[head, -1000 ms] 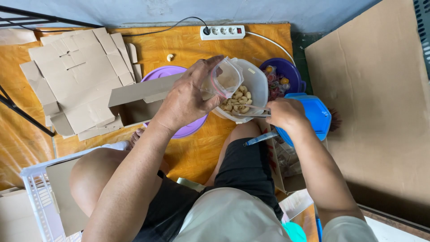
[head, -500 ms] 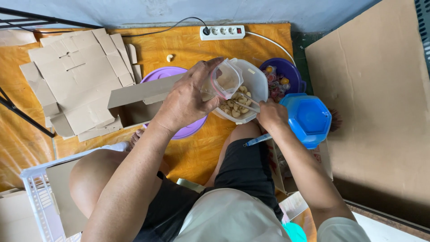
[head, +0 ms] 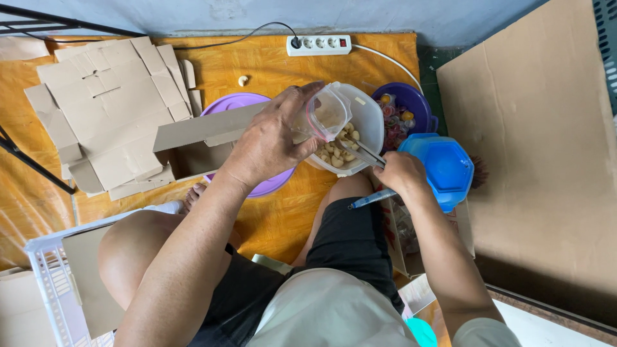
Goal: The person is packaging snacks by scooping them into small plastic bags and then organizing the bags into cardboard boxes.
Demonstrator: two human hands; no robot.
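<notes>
My left hand point(head: 273, 138) grips a small clear plastic jar point(head: 324, 115), tilted over a white tub point(head: 366, 125) that holds pale, curled snack pieces. My right hand point(head: 402, 173) holds metal tongs point(head: 360, 153) whose tips reach into the tub among the pieces. A blue-handled tool point(head: 373, 198) sticks out under that hand. The tub rests near my right knee on the orange floor covering.
A purple round lid point(head: 239, 103) lies under an open cardboard box point(head: 193, 141). Flattened cardboard point(head: 106, 106) lies at left, a white power strip point(head: 319, 45) at the back. A purple bowl of coloured items point(head: 405, 109), a blue lid point(head: 447, 167), a large cardboard sheet point(head: 546, 141) and a white crate point(head: 45, 289) surround me.
My right hand has moved left from beside the blue lid toward the tub, bringing the tongs' tips in among the pieces. The left hand and jar stayed nearly still.
</notes>
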